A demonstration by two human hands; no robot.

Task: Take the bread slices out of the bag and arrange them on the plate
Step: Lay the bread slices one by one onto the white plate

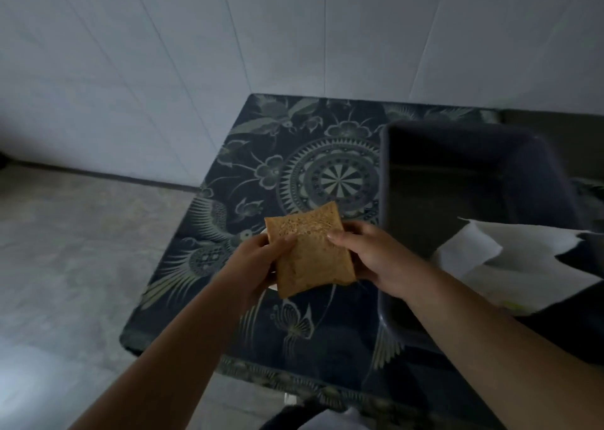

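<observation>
Dark patterned tablecloth covers the table. Dark rectangular tub sits on its right side. White tiled wall behind.

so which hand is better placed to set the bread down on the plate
Left, probably. Both hands hold the brown bread slices, but what looks like the white plate's rim peeks out right beside and under the left hand. The right hand sits toward the dark tub, away from it.

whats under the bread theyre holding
Under the bread, held by the left hand and right hand, lies the patterned tablecloth. A white sliver shows by the left hand, maybe the plate; the rest is covered.
</observation>
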